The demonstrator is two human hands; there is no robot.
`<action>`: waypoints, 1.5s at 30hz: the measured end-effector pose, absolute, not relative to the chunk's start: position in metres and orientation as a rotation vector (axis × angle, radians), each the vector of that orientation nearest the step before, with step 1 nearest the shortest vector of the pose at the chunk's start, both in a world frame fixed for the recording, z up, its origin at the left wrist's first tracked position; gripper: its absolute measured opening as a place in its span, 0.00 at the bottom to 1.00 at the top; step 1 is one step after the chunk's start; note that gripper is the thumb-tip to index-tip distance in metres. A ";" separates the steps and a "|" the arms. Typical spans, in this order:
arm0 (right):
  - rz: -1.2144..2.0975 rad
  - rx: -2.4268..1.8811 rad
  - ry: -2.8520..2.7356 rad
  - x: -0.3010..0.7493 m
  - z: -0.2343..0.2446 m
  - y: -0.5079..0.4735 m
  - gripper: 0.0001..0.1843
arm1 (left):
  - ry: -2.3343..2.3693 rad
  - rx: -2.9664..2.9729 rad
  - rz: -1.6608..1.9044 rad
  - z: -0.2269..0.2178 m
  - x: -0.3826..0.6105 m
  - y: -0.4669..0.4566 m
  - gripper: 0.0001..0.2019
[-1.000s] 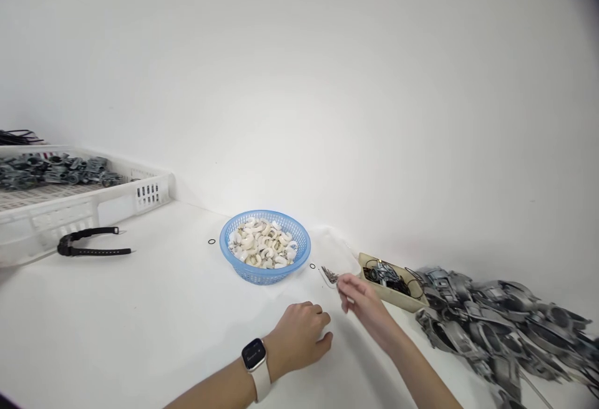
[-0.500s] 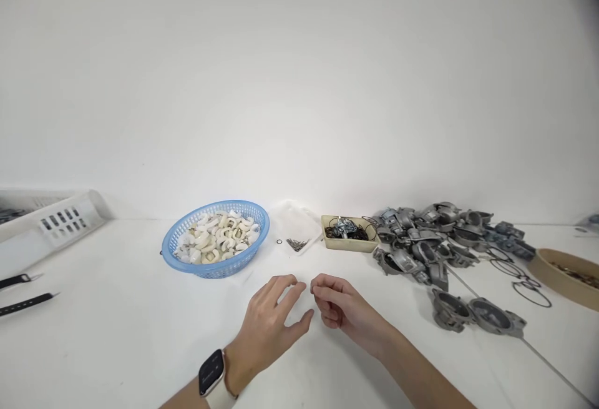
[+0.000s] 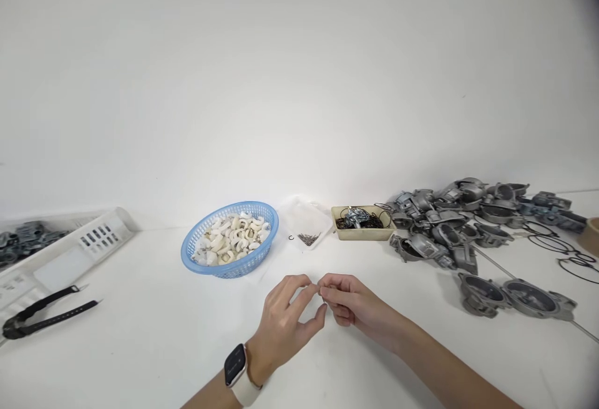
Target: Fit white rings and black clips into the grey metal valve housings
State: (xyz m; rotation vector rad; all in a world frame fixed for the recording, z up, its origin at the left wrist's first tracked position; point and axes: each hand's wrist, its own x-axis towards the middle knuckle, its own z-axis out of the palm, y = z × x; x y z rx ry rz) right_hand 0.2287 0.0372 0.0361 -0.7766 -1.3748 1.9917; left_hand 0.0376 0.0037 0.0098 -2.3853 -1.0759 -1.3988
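Note:
Over the white table my left hand (image 3: 291,315), with a watch (image 3: 236,365) on its wrist, is curved, its thumb and index finger apart. Its index fingertip meets the fingertips of my right hand (image 3: 349,300), which are pinched together. Whatever sits in that pinch is too small to make out. Just beyond the hands lies a clear plastic bag (image 3: 322,214) with several small metal pins (image 3: 307,240) on it. Beside the bag is a small black ring (image 3: 291,237), which looks like a C with a gap.
A blue basket (image 3: 188,258) of white curved pieces stands left of the bag. To its right are a cream tray (image 3: 364,234) of black rings and metal parts and a heap of grey metal housings (image 3: 440,221). A white crate (image 3: 124,225) and a black-strapped watch (image 3: 19,328) lie far left.
The view has swung, showing more of the crate and watch at left. My left index finger has come from slightly apart to touch my right fingertips.

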 end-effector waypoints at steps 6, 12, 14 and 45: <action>2.009 -0.770 -1.371 0.228 0.036 0.036 0.15 | -1.080 -2.376 -1.398 0.008 0.037 0.003 0.16; 2.033 -0.789 -1.358 0.227 0.037 0.036 0.15 | -1.102 -2.385 -1.390 0.006 0.038 0.003 0.15; 2.022 -0.784 -1.370 0.227 0.038 0.035 0.15 | -1.104 -2.386 -1.393 0.006 0.038 0.003 0.15; 2.093 -0.782 -1.364 0.229 0.035 0.037 0.10 | -1.101 -2.367 -1.445 0.007 0.038 0.000 0.10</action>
